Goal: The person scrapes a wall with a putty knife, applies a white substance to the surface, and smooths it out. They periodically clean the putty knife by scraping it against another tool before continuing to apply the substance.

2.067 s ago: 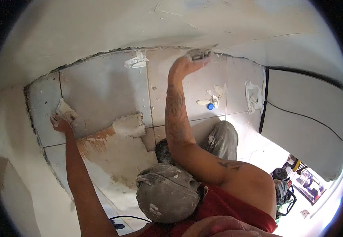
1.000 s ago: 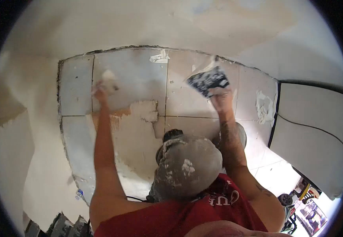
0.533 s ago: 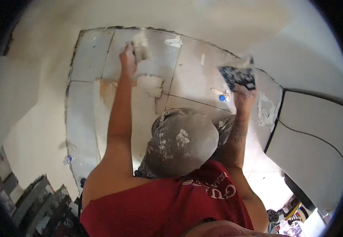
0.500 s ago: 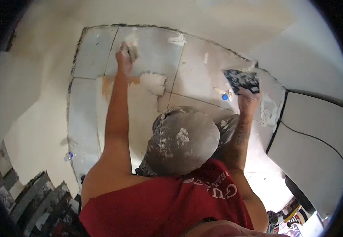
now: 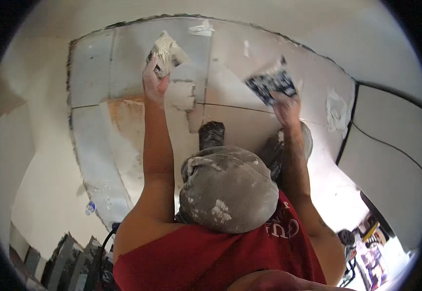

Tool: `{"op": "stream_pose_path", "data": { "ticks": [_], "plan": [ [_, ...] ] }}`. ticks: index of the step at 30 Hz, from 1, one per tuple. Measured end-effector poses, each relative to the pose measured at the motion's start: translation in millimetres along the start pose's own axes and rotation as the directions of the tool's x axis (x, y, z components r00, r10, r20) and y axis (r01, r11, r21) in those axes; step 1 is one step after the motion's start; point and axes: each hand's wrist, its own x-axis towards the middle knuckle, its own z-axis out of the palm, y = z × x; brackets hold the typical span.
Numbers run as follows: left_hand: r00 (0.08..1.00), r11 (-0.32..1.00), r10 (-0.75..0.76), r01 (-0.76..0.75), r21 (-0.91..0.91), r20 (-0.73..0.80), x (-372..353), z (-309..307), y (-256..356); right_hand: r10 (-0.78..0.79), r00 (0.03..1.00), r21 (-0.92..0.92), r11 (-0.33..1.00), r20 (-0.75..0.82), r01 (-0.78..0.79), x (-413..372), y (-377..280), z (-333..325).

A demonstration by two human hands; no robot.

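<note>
My left hand (image 5: 156,83) is closed around a flat tool heaped with pale filler (image 5: 166,52), probably a putty knife; its handle is hidden. The load is held up over the tiled floor panels. At the right, my right hand (image 5: 286,109) grips a wide dark putty knife (image 5: 270,83) smeared with white, its blade pointing up and left and slightly blurred. The two tools are apart. Below and between the arms bulges a grey, dusty knee (image 5: 228,189) with white splashes, and a dark shoe (image 5: 212,135) shows beyond it.
Pale panels (image 5: 138,58) with dark joints lie ahead, with a brownish patch (image 5: 126,114) and a white smear (image 5: 201,29). A small bottle (image 5: 90,208) lies at left. A thin cable (image 5: 390,151) crosses the pale surface at right. Cluttered items (image 5: 373,257) sit lower right.
My right hand has moved left with the dark putty knife. My left hand now holds the filler-heaped tool turned into clear view. The camera view has shifted, and the shoe has come into sight.
</note>
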Motion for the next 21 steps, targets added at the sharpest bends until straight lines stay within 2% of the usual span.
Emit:
{"op": "stream_pose_path", "data": {
  "ticks": [2, 3, 5, 8, 9, 11, 14, 15, 18, 19, 21],
  "plan": [
    [0.992, 0.983, -0.066, 0.083, -0.161, 0.108, -2, 14, -21, -0.131, 0.990, -0.143, 0.980, 0.061, 0.138, 18, 2, 27],
    [0.988, 0.989, -0.108, 0.118, -0.090, 0.107, -9, 26, -24, -0.199, 0.967, -0.373, 0.895, 0.160, 0.246, 31, 5, 29],
    [0.978, 0.987, -0.163, 0.162, 0.021, 0.127, -18, 45, -26, -0.252, 0.918, -0.528, 0.758, 0.304, 0.383, 46, 10, 41],
    [0.955, 0.984, -0.176, 0.167, 0.059, 0.238, -21, 62, -33, -0.287, 0.867, -0.478, 0.742, 0.407, 0.470, 54, 13, 64],
    [0.978, 0.990, -0.134, 0.140, -0.028, 0.163, -24, 67, -36, -0.278, 0.849, -0.505, 0.706, 0.448, 0.498, 54, 12, 70],
    [0.982, 0.991, -0.130, 0.132, -0.006, 0.137, -19, 62, -40, -0.254, 0.812, -0.542, 0.635, 0.526, 0.550, 53, 14, 81],
    [0.987, 0.993, -0.116, 0.115, 0.014, 0.110, -28, 71, -33, -0.223, 0.691, -0.656, 0.215, 0.688, 0.723, 46, 20, 86],
    [0.987, 0.992, -0.129, 0.130, -0.003, 0.092, -28, 73, -34, -0.226, 0.704, -0.666, 0.228, 0.674, 0.710, 47, 23, 75],
    [0.986, 0.986, -0.153, 0.156, -0.053, 0.066, -36, 88, -28, -0.048, 0.700, -0.673, 0.235, 0.713, 0.701, 57, 25, 21],
    [0.986, 0.984, -0.159, 0.163, -0.067, 0.057, -39, 90, -26, 0.033, 0.698, -0.698, 0.070, 0.716, 0.713, 53, 18, 16],
    [0.992, 0.997, -0.074, 0.072, 0.026, 0.103, -36, 86, -34, -0.075, 0.734, -0.731, 0.073, 0.675, 0.679, 43, -2, 24]
  ]
}}
